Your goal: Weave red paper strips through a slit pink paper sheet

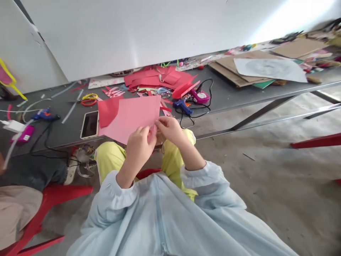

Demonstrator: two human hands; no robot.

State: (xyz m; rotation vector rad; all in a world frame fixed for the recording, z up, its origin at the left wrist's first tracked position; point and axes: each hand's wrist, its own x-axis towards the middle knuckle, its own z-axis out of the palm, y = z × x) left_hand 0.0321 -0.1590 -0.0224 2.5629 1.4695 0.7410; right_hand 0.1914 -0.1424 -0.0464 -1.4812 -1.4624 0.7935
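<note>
A sheet of pink paper (135,112) reaches over the table's front edge toward me. My left hand (141,142) grips its near right corner, fingers curled. Close beside it, my right hand (170,129) pinches at the same corner with thumb and fingertips; the exact fold or piece between the fingers is hard to make out. A red paper piece (108,110) lies at the pink sheet's left end. Next to that rests a phone (90,124) with a dark screen.
Orange-handled scissors (89,100), red paper scraps (162,77) and a blue glue gun (183,106) with its cord lie on the table. Cardboard sheets (229,71) are stacked at the right. Another person sits at the left on a red chair (53,195), near a second glue gun (44,114).
</note>
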